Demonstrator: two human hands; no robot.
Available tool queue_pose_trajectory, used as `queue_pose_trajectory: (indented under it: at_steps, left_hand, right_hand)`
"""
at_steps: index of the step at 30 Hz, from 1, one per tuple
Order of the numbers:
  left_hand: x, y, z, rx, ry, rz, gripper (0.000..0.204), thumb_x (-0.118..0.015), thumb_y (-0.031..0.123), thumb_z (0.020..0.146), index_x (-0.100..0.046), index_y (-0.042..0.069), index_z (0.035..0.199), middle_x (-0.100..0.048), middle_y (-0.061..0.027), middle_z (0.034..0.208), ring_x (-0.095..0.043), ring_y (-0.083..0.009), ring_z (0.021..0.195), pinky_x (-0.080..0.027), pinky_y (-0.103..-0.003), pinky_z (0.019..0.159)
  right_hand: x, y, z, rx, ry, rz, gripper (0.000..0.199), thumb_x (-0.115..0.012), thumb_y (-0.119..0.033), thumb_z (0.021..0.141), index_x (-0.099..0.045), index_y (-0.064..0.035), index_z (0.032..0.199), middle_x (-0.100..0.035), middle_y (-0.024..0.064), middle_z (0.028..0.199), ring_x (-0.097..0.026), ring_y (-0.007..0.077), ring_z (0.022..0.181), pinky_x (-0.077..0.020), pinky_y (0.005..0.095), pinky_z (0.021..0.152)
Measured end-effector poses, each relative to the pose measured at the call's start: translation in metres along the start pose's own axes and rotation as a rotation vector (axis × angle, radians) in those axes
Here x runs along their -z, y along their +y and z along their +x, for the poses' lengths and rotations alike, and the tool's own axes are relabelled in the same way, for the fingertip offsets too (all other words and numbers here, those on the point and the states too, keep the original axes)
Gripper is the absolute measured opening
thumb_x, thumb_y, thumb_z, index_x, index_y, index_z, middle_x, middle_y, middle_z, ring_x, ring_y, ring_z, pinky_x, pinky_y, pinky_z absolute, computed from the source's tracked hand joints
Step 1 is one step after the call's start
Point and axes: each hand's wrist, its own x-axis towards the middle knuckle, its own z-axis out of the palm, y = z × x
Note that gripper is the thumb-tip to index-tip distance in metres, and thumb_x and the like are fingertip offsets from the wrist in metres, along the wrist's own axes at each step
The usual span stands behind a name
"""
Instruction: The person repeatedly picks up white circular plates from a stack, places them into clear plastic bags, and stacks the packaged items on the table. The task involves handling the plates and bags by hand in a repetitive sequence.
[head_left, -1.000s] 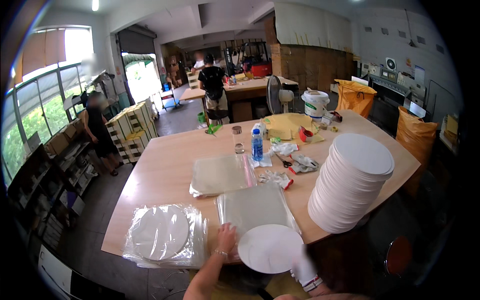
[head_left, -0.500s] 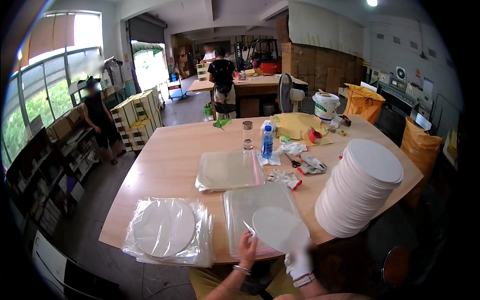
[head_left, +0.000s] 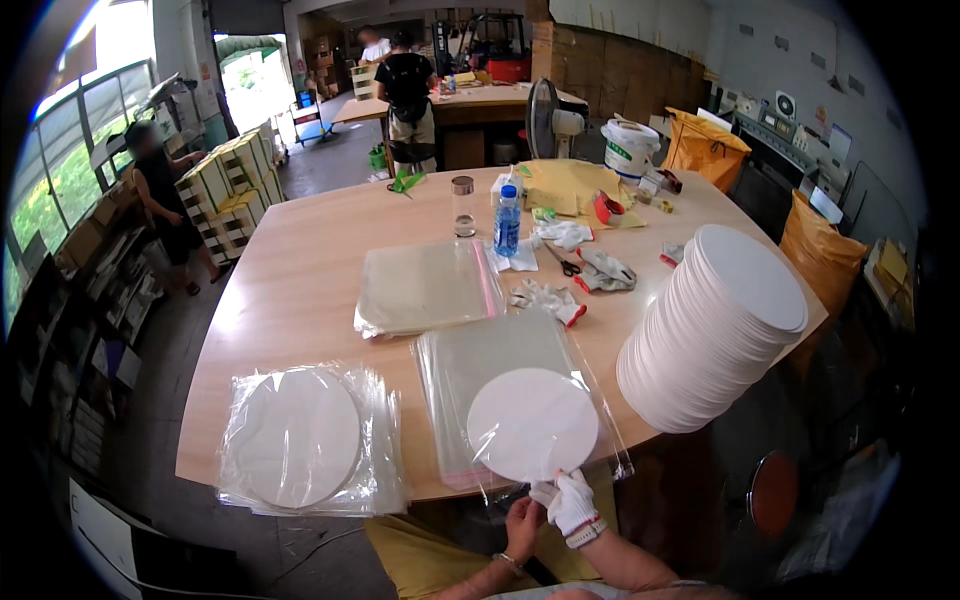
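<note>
Fingers of your bare left hand [head_left: 525, 522] are curled near the table's front edge, beside your other hand; whether they pinch any film cannot be told. Those of your right hand in a white knit glove [head_left: 573, 505] seem closed on the near rim of a flat white round disc [head_left: 532, 422].

Far left on the pale wood-topped table [head_left: 270, 310] lies a flat pile of clear-wrapped white discs [head_left: 302, 440]. Right of it, at the front, your disc lies over a pile of clear flat plastic bags [head_left: 500, 350], apparently inside a clear plastic sleeve [head_left: 612, 455]. Farther right stands a tall leaning stack of white round discs [head_left: 700, 345].

You look to be at the sleeving step; the next move probably calls for settling the disc fully in and evening the sleeve's near end. Being round, the disc has no long axis; its broad face is up, near rim toward you. The sleeve's side edge runs away from you, slanting leftward.
</note>
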Motion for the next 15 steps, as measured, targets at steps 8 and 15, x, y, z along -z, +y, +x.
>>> queue_pose_trajectory:
  at_steps: [8,15]
  left_hand:
    - [0.006,0.014,0.005,0.046,0.016,-0.003,0.022,-0.05,0.016,0.092,-0.048,0.001,0.108,-0.061,-0.0086,0.099,-0.061,-0.0176,0.085,-0.053,-0.031,0.074]
    - [0.024,0.039,-0.006,0.014,-0.018,0.129,0.038,-0.052,0.02,0.09,-0.038,0.003,0.121,-0.049,-0.0165,0.122,-0.054,-0.0248,0.107,-0.05,-0.038,0.083]
  right_hand:
    - [0.003,0.002,0.03,0.054,-0.176,0.084,0.017,-0.039,-0.002,0.087,-0.041,-0.0024,0.103,-0.048,0.0149,0.097,-0.055,0.0369,0.096,-0.0481,0.0524,0.083]
    - [0.034,-0.022,0.015,-0.154,-0.43,0.166,0.031,-0.043,-0.007,0.087,-0.038,0.0019,0.116,-0.05,0.0155,0.104,-0.056,0.0362,0.098,-0.0479,0.049,0.084]
